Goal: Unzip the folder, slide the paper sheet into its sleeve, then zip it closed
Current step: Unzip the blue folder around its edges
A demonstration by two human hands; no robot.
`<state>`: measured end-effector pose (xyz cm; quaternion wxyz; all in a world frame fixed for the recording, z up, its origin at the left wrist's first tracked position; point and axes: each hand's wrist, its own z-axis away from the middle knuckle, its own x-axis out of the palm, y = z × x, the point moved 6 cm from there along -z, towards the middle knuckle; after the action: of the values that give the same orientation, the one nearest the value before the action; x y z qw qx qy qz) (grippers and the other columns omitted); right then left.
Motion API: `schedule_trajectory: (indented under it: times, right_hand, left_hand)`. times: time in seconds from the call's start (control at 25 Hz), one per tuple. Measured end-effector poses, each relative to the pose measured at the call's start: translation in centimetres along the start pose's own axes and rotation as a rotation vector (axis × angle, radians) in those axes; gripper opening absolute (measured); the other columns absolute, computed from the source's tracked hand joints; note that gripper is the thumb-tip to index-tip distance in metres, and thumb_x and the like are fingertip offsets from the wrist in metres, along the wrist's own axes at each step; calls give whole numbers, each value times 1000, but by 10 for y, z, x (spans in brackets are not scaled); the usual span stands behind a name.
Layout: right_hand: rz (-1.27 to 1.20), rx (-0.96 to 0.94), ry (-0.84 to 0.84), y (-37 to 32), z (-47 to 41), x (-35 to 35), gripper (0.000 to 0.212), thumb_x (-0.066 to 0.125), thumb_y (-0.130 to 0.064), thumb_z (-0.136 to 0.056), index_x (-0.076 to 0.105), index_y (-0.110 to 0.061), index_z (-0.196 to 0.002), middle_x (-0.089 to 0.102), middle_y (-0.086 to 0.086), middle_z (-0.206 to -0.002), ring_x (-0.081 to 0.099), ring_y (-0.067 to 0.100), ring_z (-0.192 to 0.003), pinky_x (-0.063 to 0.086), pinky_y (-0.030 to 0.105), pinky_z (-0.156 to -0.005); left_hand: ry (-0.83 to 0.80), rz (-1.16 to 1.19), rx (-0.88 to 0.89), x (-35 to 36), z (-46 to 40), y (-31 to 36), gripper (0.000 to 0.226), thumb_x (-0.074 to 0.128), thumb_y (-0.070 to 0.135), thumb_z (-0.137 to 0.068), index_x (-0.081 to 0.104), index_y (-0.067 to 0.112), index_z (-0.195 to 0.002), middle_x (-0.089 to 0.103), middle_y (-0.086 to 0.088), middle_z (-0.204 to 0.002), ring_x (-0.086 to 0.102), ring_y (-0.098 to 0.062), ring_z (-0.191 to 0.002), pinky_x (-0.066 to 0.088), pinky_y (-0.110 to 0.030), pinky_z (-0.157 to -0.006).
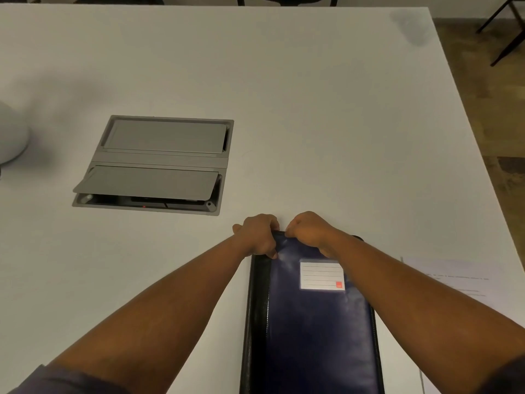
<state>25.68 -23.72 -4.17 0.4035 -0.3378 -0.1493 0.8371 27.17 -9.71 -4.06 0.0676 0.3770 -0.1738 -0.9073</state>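
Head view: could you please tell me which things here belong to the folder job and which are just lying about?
Job: folder, gripped at its far edge by left hand and right hand; paper sheet.
Lying about: cable box set in table; pale round object.

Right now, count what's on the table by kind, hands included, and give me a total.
Hands: 2, left and right
Folder: 1
Paper sheet: 1
Cable hatch: 1
Total: 5
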Motion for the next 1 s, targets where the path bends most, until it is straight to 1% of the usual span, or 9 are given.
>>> schedule_trajectory:
  times: [0.12,0.24,0.4,0.52,0.6,0.68,0.8,0.92,1.0]
  right_hand:
    - [-21,16,3,-5,-3,3,23,56,-8,-92,69,4,-107,67,24,-112,65,33,-99,55,43,-87]
    - [-12,43,0,-7,-6,5,24,56,-7,-93,68,5,-108,67,24,-113,65,33,-100,53,44,-92]
    - [-82,50,11,-8,-6,4,22,66,-9,-88,71,3,-105,69,20,-111,65,28,-97,55,44,-94]
    - [-184,82,33,-8,-9,5,19,72,-8,-84,72,0,-101,70,16,-107,63,22,-88,56,36,-84]
    - [-235,120,39,-6,-13,8,23,76,-11,-81,72,0,-100,70,16,-104,64,22,-84,56,34,-78]
    - [-239,128,63,-7,-18,11,27,77,-17,-80,71,1,-99,71,17,-100,67,25,-85,58,37,-82]
    - [-140,122,97,-7,-22,15,28,74,-25,-81,69,-2,-96,71,14,-95,68,29,-90,58,41,-87]
    - [-53,125,141,-7,-27,13,9,64,-12,-85,66,-4,-88,68,13,-90,64,25,-81,56,38,-82]
    - [18,138,187,-5,-28,7,6,57,-4,-83,60,-8,-79,65,11,-86,63,27,-84,53,45,-92]
  left_hand:
    - [4,9,-12,3,3,1,71,88,19,-69,59,29,-133,62,1,-130,53,-27,-122,41,-43,-99]
    - [13,85,-12,5,3,-2,71,89,16,-67,62,29,-131,65,0,-128,56,-27,-119,45,-47,-102]
    - [99,0,13,5,8,-3,62,85,22,-68,61,33,-123,67,5,-118,56,-23,-114,31,-36,-88]
    - [159,-11,43,8,13,-2,56,81,20,-68,56,33,-117,67,5,-110,54,-22,-109,25,-36,-82]
    - [190,17,53,9,14,-3,55,80,17,-69,53,31,-115,66,3,-108,53,-22,-107,25,-35,-83]
    - [215,16,72,10,14,-2,55,81,15,-70,54,28,-117,67,1,-109,55,-23,-107,28,-34,-85]
    - [224,27,93,10,13,-1,54,83,12,-70,59,21,-117,68,-3,-110,60,-24,-103,43,-32,-83]
    - [226,19,106,7,15,1,52,85,10,-70,62,20,-115,66,-3,-113,61,-22,-99,46,-30,-77]
    - [221,10,111,6,16,3,49,85,10,-70,60,20,-111,65,-2,-112,59,-21,-96,42,-29,-74]
